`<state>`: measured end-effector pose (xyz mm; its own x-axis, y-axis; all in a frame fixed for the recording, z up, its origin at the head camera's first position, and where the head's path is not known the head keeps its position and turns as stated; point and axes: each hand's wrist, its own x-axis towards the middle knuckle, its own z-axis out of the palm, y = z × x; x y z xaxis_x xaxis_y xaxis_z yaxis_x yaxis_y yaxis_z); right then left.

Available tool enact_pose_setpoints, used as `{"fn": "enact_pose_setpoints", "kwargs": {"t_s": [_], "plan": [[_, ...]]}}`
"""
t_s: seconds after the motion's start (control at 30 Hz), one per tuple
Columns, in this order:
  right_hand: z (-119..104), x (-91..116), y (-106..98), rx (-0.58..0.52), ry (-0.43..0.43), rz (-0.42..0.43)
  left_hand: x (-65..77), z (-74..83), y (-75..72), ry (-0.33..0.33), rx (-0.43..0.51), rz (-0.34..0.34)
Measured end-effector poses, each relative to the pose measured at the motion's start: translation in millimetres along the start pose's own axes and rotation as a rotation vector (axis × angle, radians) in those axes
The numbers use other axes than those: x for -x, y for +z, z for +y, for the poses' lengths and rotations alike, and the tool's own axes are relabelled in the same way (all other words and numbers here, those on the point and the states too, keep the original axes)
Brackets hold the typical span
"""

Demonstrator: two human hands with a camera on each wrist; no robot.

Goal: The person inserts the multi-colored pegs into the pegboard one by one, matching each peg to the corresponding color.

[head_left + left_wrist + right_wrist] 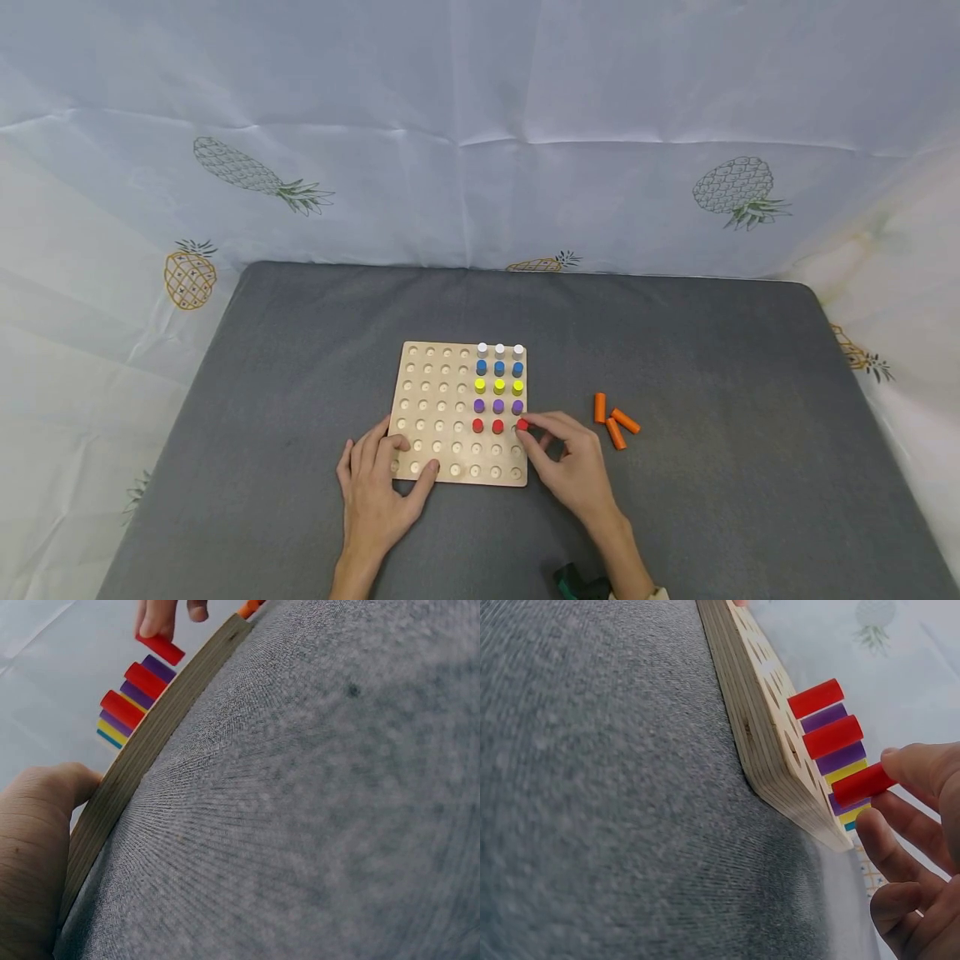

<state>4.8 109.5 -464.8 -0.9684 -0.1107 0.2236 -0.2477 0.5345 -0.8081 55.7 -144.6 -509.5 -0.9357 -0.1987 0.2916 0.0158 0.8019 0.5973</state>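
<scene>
A square wooden peg board (431, 415) with rows of round holes lies on the grey table. My right hand (573, 467) pinches a red peg (862, 784) between thumb and fingertips. That peg leans slightly over the right end of the row with two standing red pegs (487, 426), its lower end right at the board in the right wrist view. My left hand (378, 500) rests on the board's near left corner, thumb on the front edge and index finger over the top. Behind the red row stand purple pegs (498, 406), yellow pegs (498, 387), blue pegs (499, 367) and white pegs (499, 351).
Three orange pegs (616, 433) lie loose on the grey tabletop (750, 467), right of the board. A dark object (581, 583) is near the right wrist. Pale cloth with pineapple prints (465, 200) hangs behind and at both sides of the table.
</scene>
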Motion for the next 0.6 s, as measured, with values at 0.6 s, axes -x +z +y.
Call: {"fn": "enact_pose_setpoints", "kwargs": {"t_s": [0.6], "plan": [[0.8, 2.1, 5.6, 0.021, 0.025, -0.065, 0.4, -0.2, 0.2, 0.017, -0.002, 0.013]]}}
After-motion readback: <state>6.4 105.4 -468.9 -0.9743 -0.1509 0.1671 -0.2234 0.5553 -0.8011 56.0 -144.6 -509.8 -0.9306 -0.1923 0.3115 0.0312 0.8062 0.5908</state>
